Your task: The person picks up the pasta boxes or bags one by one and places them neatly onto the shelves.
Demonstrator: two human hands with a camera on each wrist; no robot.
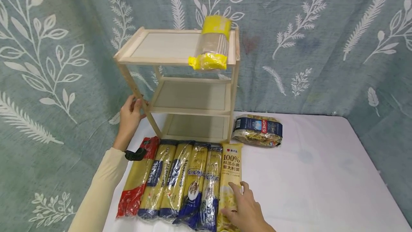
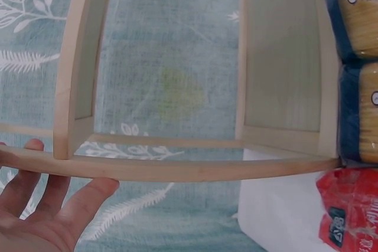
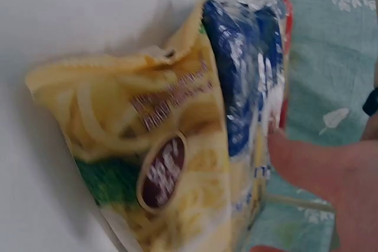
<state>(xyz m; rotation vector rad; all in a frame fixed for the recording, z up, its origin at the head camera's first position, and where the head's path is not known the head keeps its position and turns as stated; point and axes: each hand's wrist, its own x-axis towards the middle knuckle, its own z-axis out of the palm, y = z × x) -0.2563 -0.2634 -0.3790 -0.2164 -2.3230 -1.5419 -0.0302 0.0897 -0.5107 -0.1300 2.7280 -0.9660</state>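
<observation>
A small three-tier wooden shelf stands at the back of the table. My left hand holds its left front post, thumb on one side and fingertips round the other. Over the yellow pasta bag at the right end of a row, my right hand hovers with spread, slightly bent fingers. In the right wrist view, my thumb is near the blue-and-gold bags; I cannot tell whether it touches. A yellow-ended noodle pack lies on the top tier, jutting past its front edge.
Several spaghetti packs lie side by side before the shelf, from a red-ended pack through blue-ended packs. A dark blue Agnesi pasta bag rests right of the shelf on the white tabletop. A leaf-patterned curtain hangs behind.
</observation>
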